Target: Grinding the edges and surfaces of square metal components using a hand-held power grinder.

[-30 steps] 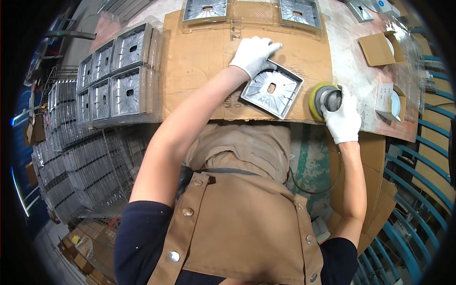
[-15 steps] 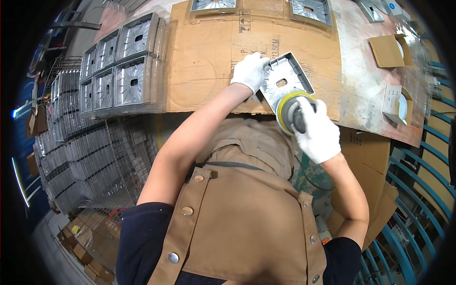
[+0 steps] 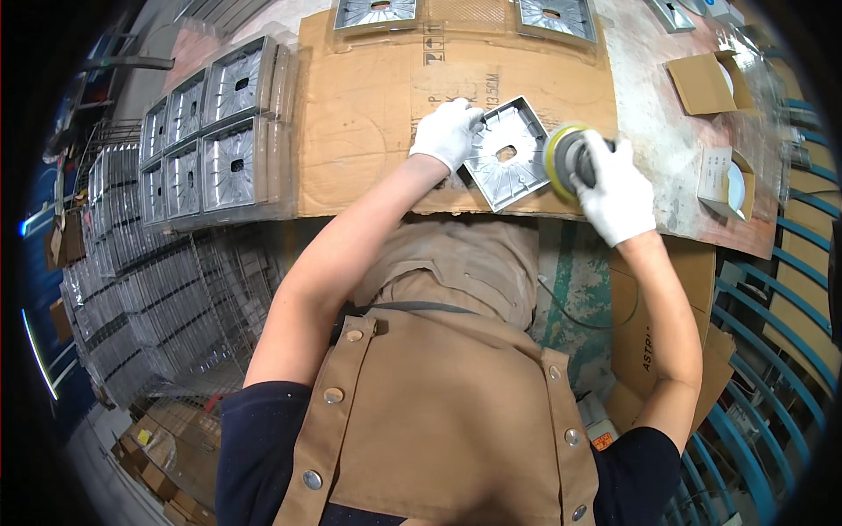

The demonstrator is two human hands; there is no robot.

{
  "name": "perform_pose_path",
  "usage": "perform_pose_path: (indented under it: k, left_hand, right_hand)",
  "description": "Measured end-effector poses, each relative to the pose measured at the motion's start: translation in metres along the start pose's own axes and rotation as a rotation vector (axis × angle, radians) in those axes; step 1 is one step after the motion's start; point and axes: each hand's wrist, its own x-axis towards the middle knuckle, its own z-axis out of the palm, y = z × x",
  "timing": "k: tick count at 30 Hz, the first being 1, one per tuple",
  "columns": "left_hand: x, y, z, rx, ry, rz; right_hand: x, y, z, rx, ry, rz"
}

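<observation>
The metal housing (image 3: 521, 169), a shallow square piece with a hole through its floor, is turned cornerwise, open face up, over the near part of the cardboard sheet (image 3: 360, 131). The left hand (image 3: 445, 134), gloved in white, has its grip closed on the housing's left side. The right hand (image 3: 618, 195), gloved too, has its grip wrapped around a round sander (image 3: 576, 164) with a yellow-rimmed pad, over the sheet's near right part. The pad is at the housing's right corner; whether they touch cannot be told.

Work on this one piece looks under way rather than complete, but which edges are done and which are left cannot be read from the metal. At the sheet's far edge lie two more housings (image 3: 358, 12) in clear trays, and left of the sheet are six housings (image 3: 215, 145); nothing visible marks any of these as finished or waiting.

Right of the sheet, on the surface (image 3: 645, 88), stand two open boxes (image 3: 697, 88) with pale round pieces inside. Farther right of the sheet are teal bars (image 3: 794, 237).
</observation>
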Motion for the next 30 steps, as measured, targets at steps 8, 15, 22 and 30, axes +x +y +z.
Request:
perform_pose_path:
  k: [8,15,22,30]
  left_hand:
    - [0.003,0.001,-0.009,-0.043,0.167,0.069]
    - [-0.036,0.054,-0.111,0.125,-0.135,0.465]
    - [-0.060,0.008,-0.013,0.001,-0.011,0.715]
    - [-0.051,0.046,-0.053,-0.535,0.260,0.219]
  right_hand:
    - [0.027,0.042,0.018,0.162,0.348,0.226]
    - [0.004,0.028,0.026,0.143,0.376,0.369]
    - [-0.028,0.015,0.035,0.238,0.257,0.449]
    - [-0.009,0.015,0.025,0.205,0.265,0.485]
